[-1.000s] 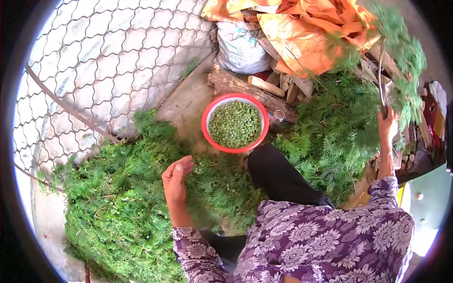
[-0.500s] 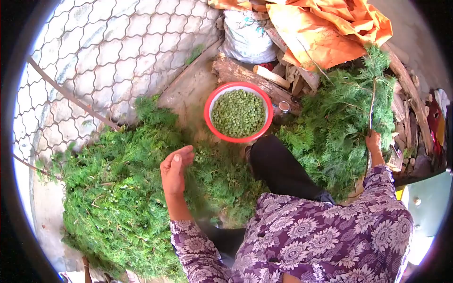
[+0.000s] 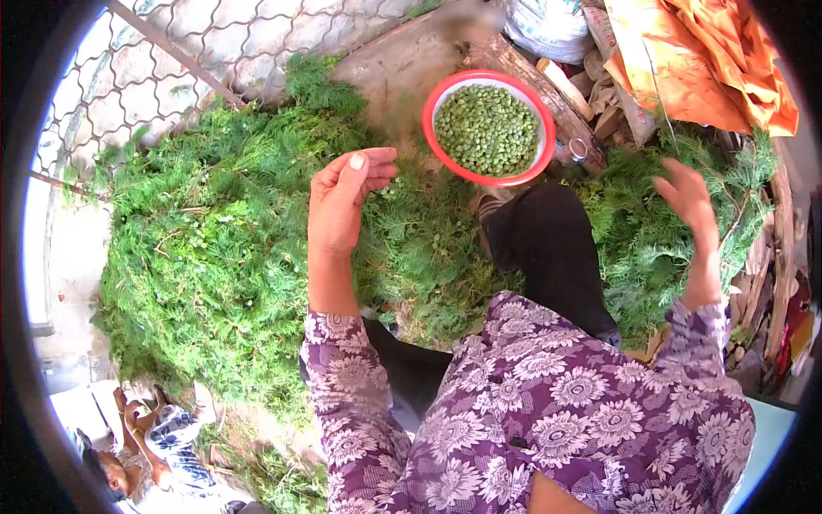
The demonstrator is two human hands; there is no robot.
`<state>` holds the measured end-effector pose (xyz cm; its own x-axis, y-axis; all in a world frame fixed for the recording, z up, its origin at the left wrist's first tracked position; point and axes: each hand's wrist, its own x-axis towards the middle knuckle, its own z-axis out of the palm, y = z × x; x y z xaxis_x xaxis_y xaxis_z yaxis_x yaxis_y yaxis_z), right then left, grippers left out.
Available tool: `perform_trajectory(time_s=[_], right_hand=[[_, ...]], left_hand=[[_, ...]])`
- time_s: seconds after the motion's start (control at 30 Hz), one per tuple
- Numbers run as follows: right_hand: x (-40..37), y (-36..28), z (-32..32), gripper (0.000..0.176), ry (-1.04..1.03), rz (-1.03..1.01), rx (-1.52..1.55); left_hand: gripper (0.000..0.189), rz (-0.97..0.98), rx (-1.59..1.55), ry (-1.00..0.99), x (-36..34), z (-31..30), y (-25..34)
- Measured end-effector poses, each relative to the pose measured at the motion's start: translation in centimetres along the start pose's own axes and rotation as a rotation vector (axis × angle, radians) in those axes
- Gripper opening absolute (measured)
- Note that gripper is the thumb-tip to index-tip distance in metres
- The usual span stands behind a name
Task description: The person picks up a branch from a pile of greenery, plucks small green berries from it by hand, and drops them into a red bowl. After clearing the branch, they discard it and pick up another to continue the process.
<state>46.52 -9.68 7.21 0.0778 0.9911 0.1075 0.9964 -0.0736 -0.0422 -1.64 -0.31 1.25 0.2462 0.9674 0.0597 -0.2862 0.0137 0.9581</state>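
Observation:
My left hand [image 3: 347, 197] is raised over a large heap of green feathery conifer branches [image 3: 214, 283]. Its fingers are curled together with the thumb against them; whatever lies inside is hidden. At the right, my right hand [image 3: 689, 201] has its fingers apart and holds nothing. Beside it lies a conifer branch [image 3: 741, 214] with a brown stem, on a second pile of greenery [image 3: 638, 206]. Between my hands, beyond my knee, a red-rimmed basin [image 3: 431, 128] holds many small round green cones [image 3: 486, 128].
Logs [image 3: 522, 68], a white sack [image 3: 548, 26] and an orange tarp [image 3: 711, 60] lie behind the basin. A small metal-rimmed container [image 3: 578, 150] stands beside it. Wire mesh [image 3: 214, 34] runs along the upper left. Another person [image 3: 163, 445] sits at the lower left.
My right hand has let go of the branch, which now lies on the right pile, and has moved up off it. The view has shifted left and down; my left hand stays curled.

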Motion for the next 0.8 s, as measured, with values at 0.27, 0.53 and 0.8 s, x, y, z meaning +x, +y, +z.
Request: perform_trajectory(time_s=[0.27, 0.53, 0.8], right_hand=[[12.5, -23.2, 10.9, 0.036, -0.429, -0.567, 0.278], [14.5, -25.7, 23.6, 0.033, -0.853, -0.576, 0.05], [9.7, -27.8, 31.4, 0.036, -0.857, -0.381, 0.363]], left_hand=[[0.039, 0.021, -0.003, 0.012, -0.6, 0.7, 1.7], [0.044, 0.071, -0.008, 0.032, -1.1, 0.9, 2.7], [0.038, 0.085, -0.072, 0.091, -2.3, 0.5, 3.2]])
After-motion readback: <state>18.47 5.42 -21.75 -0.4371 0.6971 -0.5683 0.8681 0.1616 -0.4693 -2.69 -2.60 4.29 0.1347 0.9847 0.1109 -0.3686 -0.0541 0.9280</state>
